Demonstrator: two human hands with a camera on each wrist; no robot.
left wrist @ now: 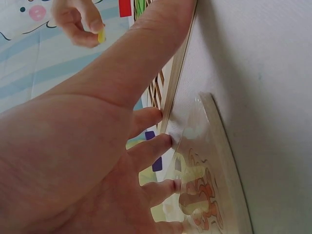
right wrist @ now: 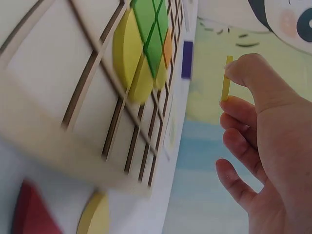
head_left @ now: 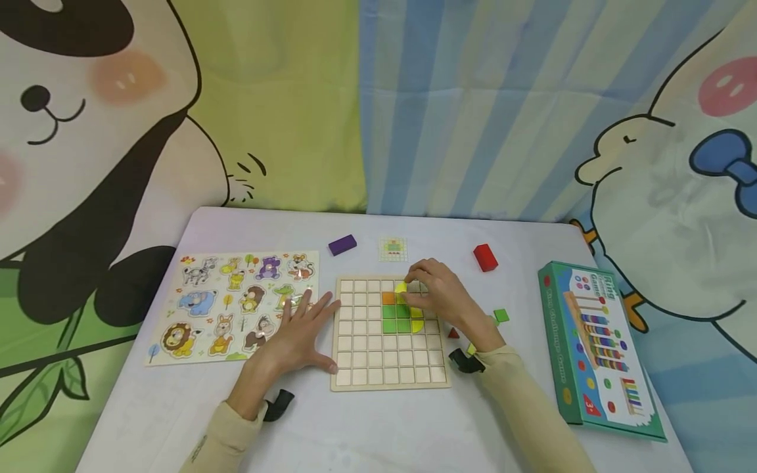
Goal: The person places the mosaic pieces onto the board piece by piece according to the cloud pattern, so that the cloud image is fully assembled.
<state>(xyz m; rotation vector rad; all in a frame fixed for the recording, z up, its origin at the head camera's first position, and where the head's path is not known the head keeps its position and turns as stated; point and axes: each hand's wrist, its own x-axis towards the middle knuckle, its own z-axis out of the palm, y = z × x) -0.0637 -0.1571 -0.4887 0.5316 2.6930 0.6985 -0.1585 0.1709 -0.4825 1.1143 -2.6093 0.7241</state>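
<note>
One pinched tile: a thin, flat yellow piece (right wrist: pixel 227 78), held above the upper part of the grid.
Right hand (head_left: pixel 439 289): thumb and index finger grip that tile.
Left hand (head_left: pixel 301 335): fingers spread and straight, thumb and index fingertip at the grid's left edge.
Grid: a square, pale wooden board (head_left: pixel 390 387) bearing four green square tiles (head_left: pixel 389 325), an orange square tile (head_left: pixel 388 298) and curved yellow tiles (head_left: pixel 417 325).
Beside right forearm: a loose green square tile (head_left: pixel 501 315) and a red triangular tile (head_left: pixel 453 333).
Under left fingers: a rectangular white panel of animal pictures (head_left: pixel 227 315).
Beyond grid: a purple block (head_left: pixel 342 245) and a red block (head_left: pixel 485 257).
</note>
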